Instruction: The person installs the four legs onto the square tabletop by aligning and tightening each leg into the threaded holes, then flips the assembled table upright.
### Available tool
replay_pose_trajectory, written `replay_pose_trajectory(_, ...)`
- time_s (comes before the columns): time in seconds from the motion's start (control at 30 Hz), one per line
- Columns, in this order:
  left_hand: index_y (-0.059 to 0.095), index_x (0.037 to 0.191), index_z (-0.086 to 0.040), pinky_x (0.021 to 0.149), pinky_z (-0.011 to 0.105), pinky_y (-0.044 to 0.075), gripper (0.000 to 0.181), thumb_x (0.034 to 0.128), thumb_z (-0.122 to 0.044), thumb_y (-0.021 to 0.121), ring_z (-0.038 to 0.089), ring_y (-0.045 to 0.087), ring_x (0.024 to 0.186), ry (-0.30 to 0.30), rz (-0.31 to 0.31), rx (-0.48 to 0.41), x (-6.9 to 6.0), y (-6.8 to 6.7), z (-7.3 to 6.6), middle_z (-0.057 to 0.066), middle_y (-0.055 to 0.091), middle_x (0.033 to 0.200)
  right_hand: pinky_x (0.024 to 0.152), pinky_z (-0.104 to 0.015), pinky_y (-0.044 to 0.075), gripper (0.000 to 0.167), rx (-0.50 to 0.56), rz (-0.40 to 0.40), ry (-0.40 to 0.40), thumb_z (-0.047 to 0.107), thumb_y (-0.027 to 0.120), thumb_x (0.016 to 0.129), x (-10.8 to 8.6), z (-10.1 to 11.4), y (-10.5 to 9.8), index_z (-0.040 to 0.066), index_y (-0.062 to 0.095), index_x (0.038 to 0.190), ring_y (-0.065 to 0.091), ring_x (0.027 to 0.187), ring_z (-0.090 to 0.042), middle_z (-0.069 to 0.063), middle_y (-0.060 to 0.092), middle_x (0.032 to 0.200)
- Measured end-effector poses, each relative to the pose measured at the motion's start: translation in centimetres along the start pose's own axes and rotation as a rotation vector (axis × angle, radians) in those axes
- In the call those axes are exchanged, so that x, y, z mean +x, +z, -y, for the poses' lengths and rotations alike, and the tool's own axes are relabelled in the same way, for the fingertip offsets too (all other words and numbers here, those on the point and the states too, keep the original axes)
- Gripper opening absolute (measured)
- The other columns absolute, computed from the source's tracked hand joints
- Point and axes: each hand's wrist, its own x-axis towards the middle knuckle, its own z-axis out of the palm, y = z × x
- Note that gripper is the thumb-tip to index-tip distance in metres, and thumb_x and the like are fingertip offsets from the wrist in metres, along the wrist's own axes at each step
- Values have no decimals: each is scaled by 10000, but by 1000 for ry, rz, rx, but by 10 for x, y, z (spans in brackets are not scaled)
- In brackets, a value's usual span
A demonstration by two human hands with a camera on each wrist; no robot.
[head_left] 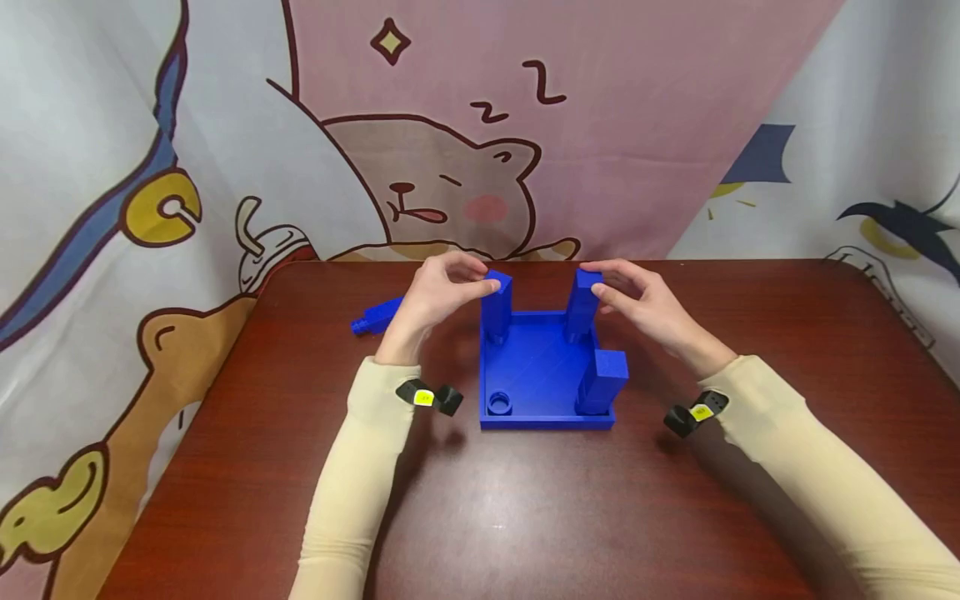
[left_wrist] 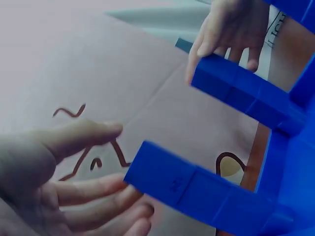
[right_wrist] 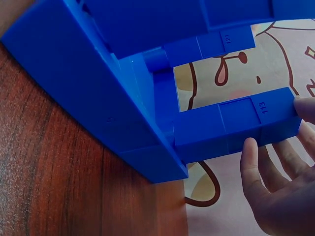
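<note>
Hands up at the far corners! Left hand has its fingers loose and spread around the top of the far left post, and the left wrist view shows the thumb clear of it, so no grip there, though the fingertips are right at its end. Right hand is on the far right post, pinching the top between thumb and forefinger; the number 113 reads clearly on that one from the right wrist view.

Both posts stand upright in the blue tray, which sits at the middle of the desk, between the two forearms. Third upright, the near right post, occupies its own corner, and over at near left it's a bare round socket. Off to the left, a loose blue piece lies on the desk, part of it hidden behind the left arm.

Pale sleeves on both arms, a black wrist device on each, and beyond the far edge, a cartoon bear dozes across the printed cloth.
</note>
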Motion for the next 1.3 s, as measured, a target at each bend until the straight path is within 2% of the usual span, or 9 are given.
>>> replay_pose_trajectory(0.17,675,1001,-40,767,364,476,336,775,-239,825,237,593,906,-44,-57,194,-4,10,-6,93,661,939,776,-304,538,373,11,-1,-7,159,577,983,0,0,0,20,552,1328,593,1026,-150,-138,562,1324)
replay_pose_trajectory(0.27,670,996,-38,738,359,472,321,774,-214,820,243,592,891,-28,-62,226,-4,12,-4,101,660,934,780,-307,538,375,13,5,-11,157,572,985,0,-1,1,15,547,1331,589,1044,-147,-141,555,1335)
replay_pose_trajectory(0.4,679,1041,-31,737,343,496,265,809,-122,769,236,608,905,19,-2,131,0,10,4,105,667,979,776,-289,536,374,10,10,-16,155,567,987,0,-1,1,16,544,1334,586,1053,-145,-137,553,1339)
replay_pose_trajectory(0.6,648,1138,2,826,376,502,255,884,-20,638,230,583,960,59,174,-180,12,6,28,113,636,1079,777,-298,538,372,9,6,-15,152,567,987,0,-1,1,19,545,1334,588,1042,-153,-135,554,1338)
replay_pose_trajectory(0.73,613,1168,35,907,439,454,265,905,1,593,234,573,980,69,261,-307,19,4,39,123,616,1120,781,-301,538,378,-2,6,-3,165,567,988,-1,1,0,26,542,1338,588,1040,-153,-149,545,1343)
replay_pose_trajectory(0.9,627,1181,13,944,503,426,287,896,-25,617,219,556,1046,103,297,-259,25,0,41,79,588,1196,763,-268,536,376,-10,-3,-5,167,569,988,-1,1,0,24,544,1335,597,1012,-148,-159,549,1330)
replay_pose_trajectory(1.07,650,1142,26,856,357,489,275,870,-11,649,242,577,1055,212,330,-172,33,-5,44,106,616,1162,842,-246,503,368,-23,-1,-27,150,561,990,0,1,0,15,545,1332,578,1100,-165,-164,554,1325)
replay_pose_trajectory(1.17,646,1122,49,825,342,504,263,861,23,648,267,599,1021,280,363,-162,37,-7,45,124,628,1123,926,-220,443,367,-56,6,-32,161,555,994,0,2,-1,33,548,1338,532,1201,-207,-154,547,1340)
replay_pose_trajectory(1.3,628,1123,71,827,350,505,261,863,51,637,291,603,1030,321,403,-177,40,-8,46,134,647,1087,957,-206,407,365,-81,11,-28,171,551,997,0,3,-1,52,551,1343,495,1250,-261,-143,542,1351)
